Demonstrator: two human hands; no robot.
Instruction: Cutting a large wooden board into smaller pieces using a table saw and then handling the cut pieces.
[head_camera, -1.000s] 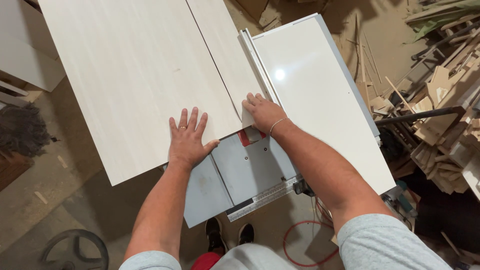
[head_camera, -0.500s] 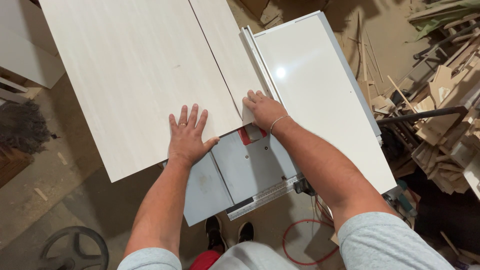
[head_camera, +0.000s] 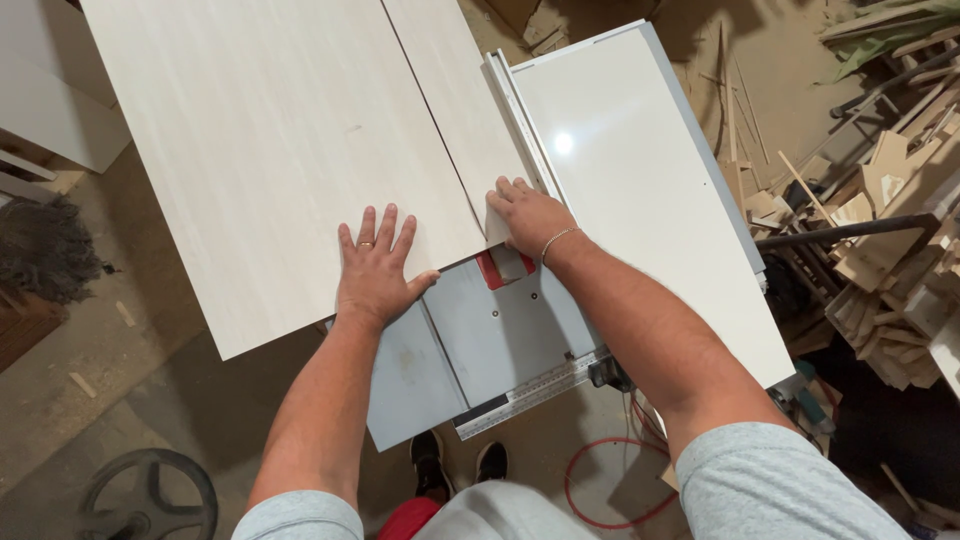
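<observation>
Plywood fills most of the upper left of the frame: a wide pale sheet (head_camera: 270, 150) with a faint wood grain, lying flat on a table saw (head_camera: 500, 350) whose grey top shows below it at centre. A thin straight cut line runs from the top edge down toward the middle of the frame, parting the wide sheet from a narrow strip (head_camera: 455, 110) of the same pale board on its right. Just beside that strip stands the metal rip fence (head_camera: 520, 120), a long pale rail running along the strip's right edge, and right of the fence the saw's white extension table (head_camera: 650, 200) slants toward the lower right. A pile of wood offcuts (head_camera: 880, 230) crowds the right edge of the frame.

Left hand (head_camera: 378, 270) lies flat on the near edge of the wide sheet, palm down, fingers spread and straight, thumb out toward the right; it presses on the board and clasps nothing. A ring shows on one finger. Right hand (head_camera: 530, 215) rests on the near end of the narrow strip, fingers bent slightly down over the board close to the fence, likewise flat on top and not closed around it. A thin bracelet circles that wrist. Between the two hands, just below the strip's near end, sits the red throat plate (head_camera: 503, 268) of the saw. A measuring rail (head_camera: 535, 385) crosses the saw's near edge, and dark shoes (head_camera: 460, 462) show on the floor below.
</observation>
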